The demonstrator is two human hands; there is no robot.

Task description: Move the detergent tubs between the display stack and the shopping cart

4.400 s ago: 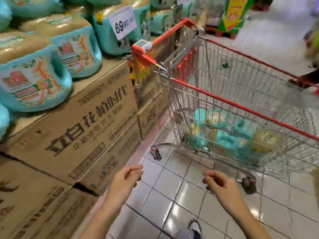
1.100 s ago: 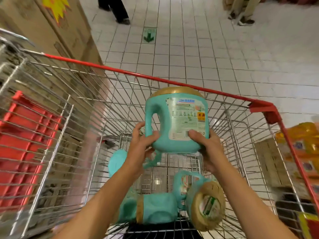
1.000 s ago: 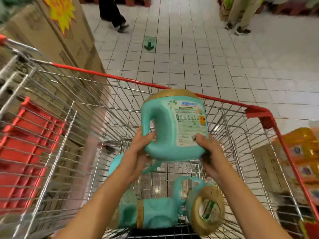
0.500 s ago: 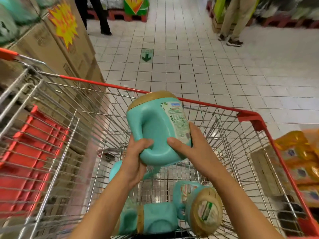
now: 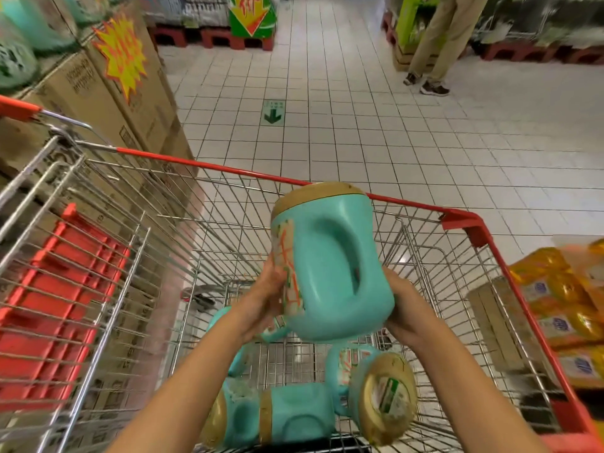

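I hold a teal detergent tub (image 5: pixel 330 263) with a gold lid upright above the wire shopping cart (image 5: pixel 248 173). My left hand (image 5: pixel 264 295) grips its left side and my right hand (image 5: pixel 405 312) cups its lower right edge. The tub's handle recess faces me. Several more teal tubs lie on their sides in the cart's basket, one (image 5: pixel 274 416) near me and one (image 5: pixel 382 387) with its lid toward me. The display stack (image 5: pixel 19 37) of teal tubs sits on cardboard boxes at the upper left, blurred.
Cardboard boxes (image 5: pixel 130 103) with a yellow starburst sign line the cart's left side. The red child seat flap (image 5: pixel 55 305) folds at the cart's near left. Yellow packs (image 5: pixel 568 305) stand to the right. A person's legs (image 5: pixel 434 50) are far up the tiled aisle.
The tub has turned in my hands so that its handle recess faces me instead of the back label, and it sits higher above the cart. The view has tilted up the aisle.
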